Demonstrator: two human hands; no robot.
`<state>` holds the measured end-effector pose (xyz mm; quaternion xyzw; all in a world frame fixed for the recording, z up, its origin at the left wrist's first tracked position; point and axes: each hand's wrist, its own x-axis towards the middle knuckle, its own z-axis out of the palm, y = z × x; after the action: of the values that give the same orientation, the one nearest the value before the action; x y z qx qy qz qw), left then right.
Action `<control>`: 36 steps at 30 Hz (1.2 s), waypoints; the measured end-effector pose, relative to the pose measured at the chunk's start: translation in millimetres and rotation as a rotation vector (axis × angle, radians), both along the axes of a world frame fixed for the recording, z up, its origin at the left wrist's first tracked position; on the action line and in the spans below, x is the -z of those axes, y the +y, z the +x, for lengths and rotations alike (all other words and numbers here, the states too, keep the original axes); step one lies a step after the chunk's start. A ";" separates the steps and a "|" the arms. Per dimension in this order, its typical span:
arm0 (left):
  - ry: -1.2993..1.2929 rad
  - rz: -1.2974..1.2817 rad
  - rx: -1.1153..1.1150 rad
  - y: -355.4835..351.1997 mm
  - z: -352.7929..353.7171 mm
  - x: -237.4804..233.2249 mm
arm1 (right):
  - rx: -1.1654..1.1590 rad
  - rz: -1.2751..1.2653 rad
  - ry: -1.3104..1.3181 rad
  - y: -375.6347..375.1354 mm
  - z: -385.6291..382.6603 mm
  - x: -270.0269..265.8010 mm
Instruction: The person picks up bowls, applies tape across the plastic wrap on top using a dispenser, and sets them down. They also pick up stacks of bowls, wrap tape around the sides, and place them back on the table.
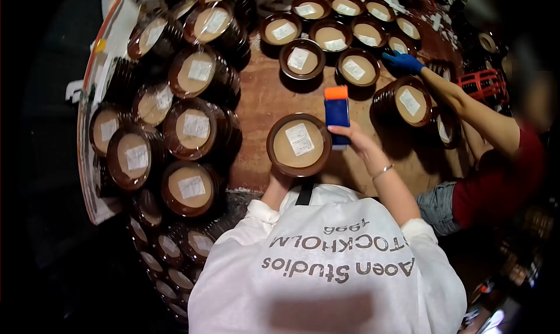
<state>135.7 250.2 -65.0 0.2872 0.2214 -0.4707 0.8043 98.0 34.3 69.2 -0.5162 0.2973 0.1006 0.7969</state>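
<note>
Brown and round, a lidded bowl [297,154] sits on the reddish desk [262,101] just in front of the person, with a white printed label [300,139] stuck on its tan lid. The left hand [279,179] lies against the bowl's near edge. Its fingers are tucked under the rim, so whether they grip or only steady it cannot be told. The right hand [357,139] is closed around a blue tool [337,113] with an orange cap, thumb and fingers wrapped about its lower end. The tool stands upright, just beside the bowl's right rim. A thin bracelet [382,171] circles that wrist. The white shirt [326,264] with grey lettering fills the lower part of the view.

To the left, tall stacks [189,130] of the same labelled bowls crowd the desk's edge, leaning at several angles. Farther along the desk, single bowls [335,38] lie in close rows, each with its own label.

On the right a co-worker in a red top reaches in. Their blue glove [402,63] rests by the nearest of those single bowls. Just below their forearm stands another short stack [408,101], well apart from the person's own bowl.
</note>
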 end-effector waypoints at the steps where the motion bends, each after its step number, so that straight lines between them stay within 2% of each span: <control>1: 0.027 0.035 -0.005 7.2 -4.7 -2.1 | -0.125 -0.038 -0.015 -7.7 14.1 1.3; 4: 0.046 0.136 0.022 29.0 -4.1 -16.8 | -0.314 -0.140 0.062 -16.8 43.9 -2.7; 6: -0.143 0.171 0.050 33.0 9.3 -35.5 | -0.327 -0.209 0.021 -18.4 46.8 -2.0; 9: -0.195 0.269 0.027 14.6 23.4 -22.2 | -0.299 -0.238 -0.044 -17.4 37.1 -18.4; 10: -0.196 0.257 0.013 10.2 20.0 -15.9 | -0.263 -0.242 -0.059 -16.6 32.0 -29.4; 13: -0.149 -0.130 -0.217 -4.0 7.5 1.1 | -0.148 -0.269 -0.176 -13.0 11.8 -54.0; 16: -0.120 -0.103 -0.233 -8.5 -8.6 14.8 | -0.161 -0.316 -0.279 -5.5 -6.6 -82.3; 19: -0.126 0.067 -0.200 1.1 -14.2 37.9 | -0.146 -0.280 -0.412 13.1 -22.4 -113.5; 21: -0.225 0.406 -0.167 18.4 -8.5 54.6 | -0.201 -0.349 -0.427 20.9 -29.2 -124.4; 23: -0.618 0.643 -0.299 29.9 9.9 9.2 | -0.258 -0.412 -0.444 26.0 -35.2 -137.4; 24: -0.855 0.718 -0.382 36.0 24.8 -64.1 | -0.320 -0.401 -0.423 29.0 -38.0 -146.0; 26: -1.075 0.321 -0.328 38.6 28.7 -195.4 | -0.429 -0.376 -0.399 33.4 -42.0 -154.4; 28: -1.415 0.234 -0.069 46.2 27.4 -260.6 | -0.502 -0.360 -0.403 39.8 -45.9 -162.8; 29: -1.594 0.314 -0.033 42.4 27.4 -276.8 | -0.553 -0.352 -0.409 42.4 -45.9 -168.1; 30: -1.620 0.280 0.049 38.8 22.3 -301.2 | -0.592 -0.351 -0.403 44.9 -47.0 -173.1; 31: -1.625 0.292 0.038 37.8 22.0 -309.0 | -0.605 -0.350 -0.412 44.5 -48.8 -173.4; 33: -1.655 0.442 0.280 36.0 22.5 -318.2 | -0.730 -0.316 -0.384 42.5 -55.2 -172.6; 35: -1.726 0.375 0.353 32.7 19.5 -314.7 | -0.729 -0.337 -0.422 42.8 -59.4 -172.0; 36: -1.807 0.328 0.300 29.3 18.3 -308.3 | -0.743 -0.318 -0.429 40.9 -61.2 -169.2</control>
<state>154.0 279.5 243.2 0.6804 -0.4646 -0.1301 0.5516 36.8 75.2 238.4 -0.7128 -0.0681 0.2235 0.6613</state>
